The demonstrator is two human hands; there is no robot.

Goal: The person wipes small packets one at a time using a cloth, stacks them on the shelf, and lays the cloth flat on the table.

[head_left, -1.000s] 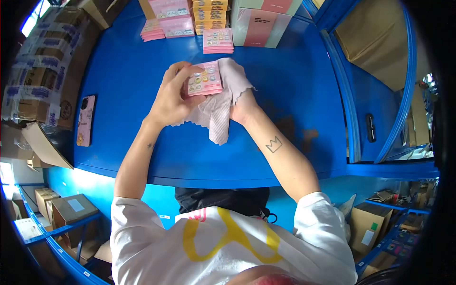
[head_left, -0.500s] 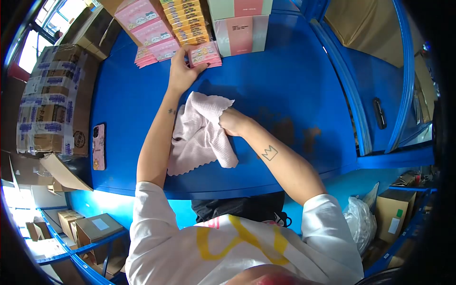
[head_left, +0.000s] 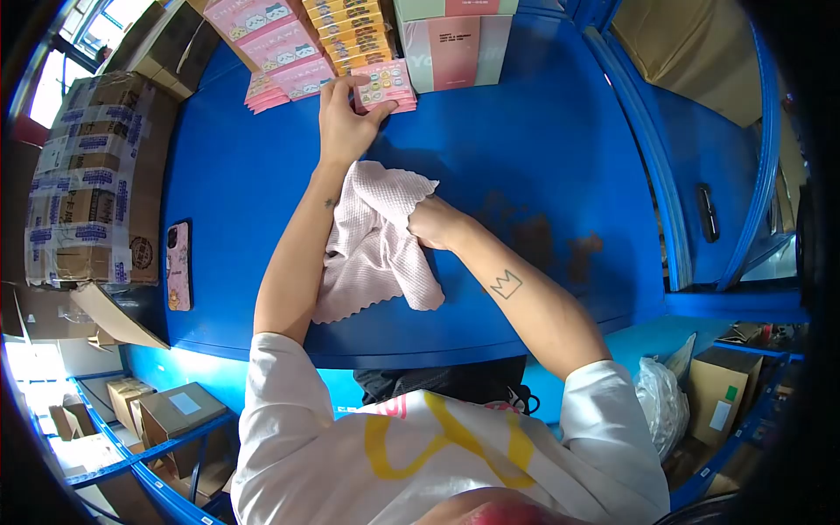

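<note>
At the far side of the blue table, my left hand (head_left: 348, 122) pinches a pink packet (head_left: 385, 84) printed with small round pictures, at the top of a short pile. The thumb lies along its near edge and the fingers at its left side. My right hand (head_left: 432, 222) is closed on the right part of a crumpled pale pink cloth (head_left: 372, 249), which covers most of its fingers. The cloth rests on the table beside my left forearm.
Behind the packets stand pink boxes (head_left: 278, 47), stacked yellow packs (head_left: 352, 35) and a grey-pink box (head_left: 457, 54). A phone (head_left: 178, 265) lies left, near a taped carton (head_left: 92, 184). A black object (head_left: 708, 213) is on the right. Brown stains mark the blue table (head_left: 542, 157).
My left hand has moved away from me with the pink packet, onto the pile at the back. The cloth has come down onto the table and spread out, my right hand still at it.
</note>
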